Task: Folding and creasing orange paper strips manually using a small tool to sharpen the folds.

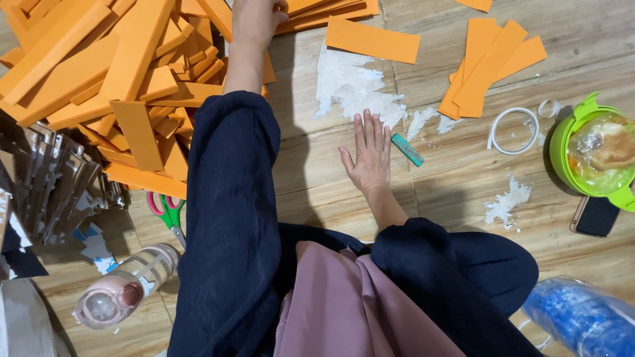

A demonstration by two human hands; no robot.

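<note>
The left hand reaches far forward onto the heap of orange card strips, fingers curled on 1 though the grip is unclear, while the right hand lies flat, fingers spread, on the wooden floor as a prop.

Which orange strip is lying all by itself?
The flat orange strip at the top middle, just above the white scraps. It lies alone on the floor, while the others sit in the big heap or the small pile.

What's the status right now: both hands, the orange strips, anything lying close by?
Left hand reaching into orange strip pile; grip unclear. Right hand flat, open on wooden floor. Teal cutter and white scraps beside right hand.
</note>
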